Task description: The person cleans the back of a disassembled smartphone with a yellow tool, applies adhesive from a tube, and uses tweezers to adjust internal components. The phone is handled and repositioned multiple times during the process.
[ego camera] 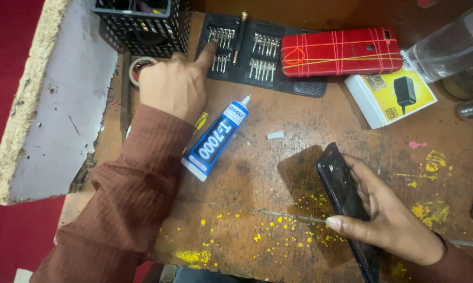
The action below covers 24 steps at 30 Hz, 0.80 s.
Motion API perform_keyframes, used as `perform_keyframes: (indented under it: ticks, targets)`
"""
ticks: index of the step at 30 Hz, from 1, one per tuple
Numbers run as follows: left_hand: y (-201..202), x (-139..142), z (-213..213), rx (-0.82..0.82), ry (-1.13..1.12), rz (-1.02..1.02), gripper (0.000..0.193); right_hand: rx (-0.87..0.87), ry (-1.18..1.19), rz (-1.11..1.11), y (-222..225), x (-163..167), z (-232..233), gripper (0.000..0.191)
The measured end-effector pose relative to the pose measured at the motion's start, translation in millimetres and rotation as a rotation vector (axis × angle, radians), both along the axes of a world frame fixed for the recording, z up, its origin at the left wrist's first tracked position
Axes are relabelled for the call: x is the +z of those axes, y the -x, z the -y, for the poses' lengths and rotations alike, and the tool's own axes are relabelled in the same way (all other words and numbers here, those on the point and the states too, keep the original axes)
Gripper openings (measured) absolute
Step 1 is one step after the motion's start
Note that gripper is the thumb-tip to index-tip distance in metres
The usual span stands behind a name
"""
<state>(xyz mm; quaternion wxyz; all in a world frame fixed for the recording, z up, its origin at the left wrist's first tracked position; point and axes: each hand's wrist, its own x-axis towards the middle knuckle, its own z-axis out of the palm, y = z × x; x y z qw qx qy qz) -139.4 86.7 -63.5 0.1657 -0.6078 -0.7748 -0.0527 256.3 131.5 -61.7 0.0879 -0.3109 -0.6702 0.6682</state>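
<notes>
Fingertip of the left hand touches the open black screwdriver-bit case (up-table), while the right hand clasps the dark phone body.

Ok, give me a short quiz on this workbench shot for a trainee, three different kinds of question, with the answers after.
1. True or false: the right hand holds a dark phone.
2. What does the left hand point at? A) the red phone case B) the screwdriver bit set C) the glue tube
3. Fill in: the small white cap lies on the wooden table, apart from the ____ tube.

Key:
1. True; the fingers wrap its edge.
2. B; the forefinger touches the bits in the screwdriver bit set, left of the red phone case.
3. Glue; the blue glue tube lies uncapped beside the left wrist.
</notes>
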Motion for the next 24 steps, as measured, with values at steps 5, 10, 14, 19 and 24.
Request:
perform_keyframes:
  ticks: [5,10,14,19,24]
  targets:
    - [-1.2,2.7,-0.5,0.005,-0.045,-0.008,0.052,-0.047,0.012,0.055,4.2,2.4,1.4,0.102]
    - [-4.9,6.3,-1.5,-0.046,0.004,0.006,0.059,-0.013,0.055,0.010,-1.1,2.1,1.9,0.104]
    - [-9.1,7.5,-0.9,-0.019,0.002,0.002,0.054,-0.001,0.066,-0.001,-3.2,-0.9,1.6,0.102]
    - [-9.8,10.0,-0.9,-0.014,0.026,0.021,0.053,0.008,0.022,-0.031,-5.9,-2.9,2.5,0.102]
    - [-17.1,17.1,6.4,-0.039,0.000,0.018,0.052,-0.005,0.059,0.041,-6.3,-5.7,1.0,0.106]
